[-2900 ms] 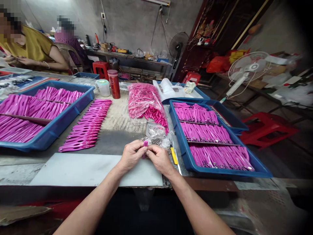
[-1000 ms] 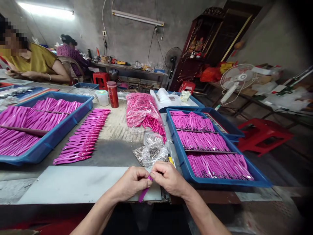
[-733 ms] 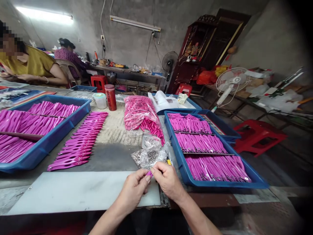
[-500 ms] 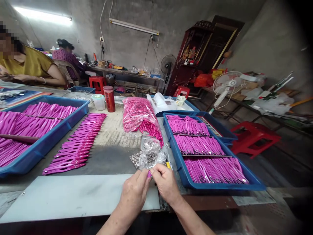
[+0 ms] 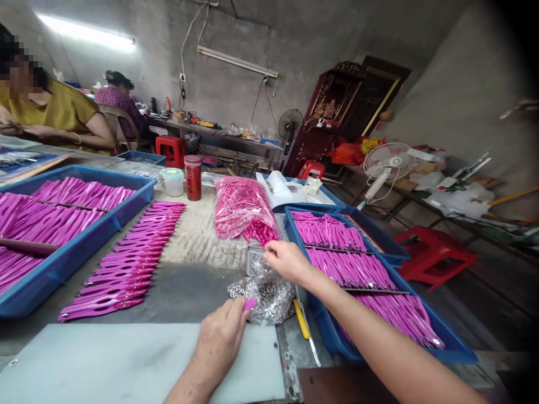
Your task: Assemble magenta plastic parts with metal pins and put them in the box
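Note:
My left hand (image 5: 219,332) is closed on a small magenta strip (image 5: 250,303), whose end pokes out past the fingertips, over the front edge of the metal bits. My right hand (image 5: 288,261) reaches forward, fingers pinched together, above a small clear tray (image 5: 254,259) at the mouth of a plastic bag of pink pieces (image 5: 240,205). Whatever those fingers hold, if anything, is hidden. Below that hand lies crumpled clear plastic with many small silvery metal bits (image 5: 272,300). Left of these, magenta strips with darker pink ends lie in an overlapping row (image 5: 122,258).
Blue trays full of magenta strips stand left (image 5: 145,193) and right (image 5: 455,354). A yellow-handled tool (image 5: 301,320) lies beside the right tray. A pale board (image 5: 138,359) covers the front edge. A lidded tub (image 5: 173,184) and red canister (image 5: 192,179) stand behind. Two people sit at left.
My hands were together on the magenta piece and are now apart. The right one has moved forward to the bag's mouth; the left keeps the strip. The view has shifted slightly.

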Motion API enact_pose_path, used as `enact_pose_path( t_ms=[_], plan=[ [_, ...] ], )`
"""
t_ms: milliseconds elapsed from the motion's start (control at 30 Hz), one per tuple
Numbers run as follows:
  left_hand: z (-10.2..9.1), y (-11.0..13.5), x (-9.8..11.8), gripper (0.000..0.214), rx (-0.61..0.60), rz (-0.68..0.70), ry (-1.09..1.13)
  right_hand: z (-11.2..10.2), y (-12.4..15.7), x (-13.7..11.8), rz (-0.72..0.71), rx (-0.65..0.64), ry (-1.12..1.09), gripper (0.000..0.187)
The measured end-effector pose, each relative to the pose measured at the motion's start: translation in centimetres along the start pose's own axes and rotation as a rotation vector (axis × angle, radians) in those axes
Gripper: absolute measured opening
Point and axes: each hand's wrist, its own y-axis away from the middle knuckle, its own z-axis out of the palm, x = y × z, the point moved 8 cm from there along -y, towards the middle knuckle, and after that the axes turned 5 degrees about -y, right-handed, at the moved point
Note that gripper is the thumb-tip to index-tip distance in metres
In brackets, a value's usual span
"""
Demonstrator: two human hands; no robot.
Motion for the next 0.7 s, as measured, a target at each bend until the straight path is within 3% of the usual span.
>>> enact_pose_path(
  t_ms=[133, 267, 500, 700],
  plan=[
    [0.4, 0.2, -0.3, 0.024, 0.003, -0.013, -0.021, 2.4, -6.2, 1.2, 0.033, -0.049, 0.091, 0.019],
    [0.5, 0.2, -0.6, 0.023, 0.026, -0.026, -0.047, 5.3, -9.8, 1.4, 0.073, -0.082, 0.137, 0.022],
    [0.4, -0.2, -0.5, 0.023, -0.003, -0.026, -0.005, 7.3, -11.3, 1.9, 0.169, -0.094, 0.134, 0.025],
    [0.6, 0.2, -0.8, 0.022, -0.024, -0.060, 0.009, 6.2, -10.3, 2.1, 0.131, -0.022, 0.004, 0.015]
  ],
)
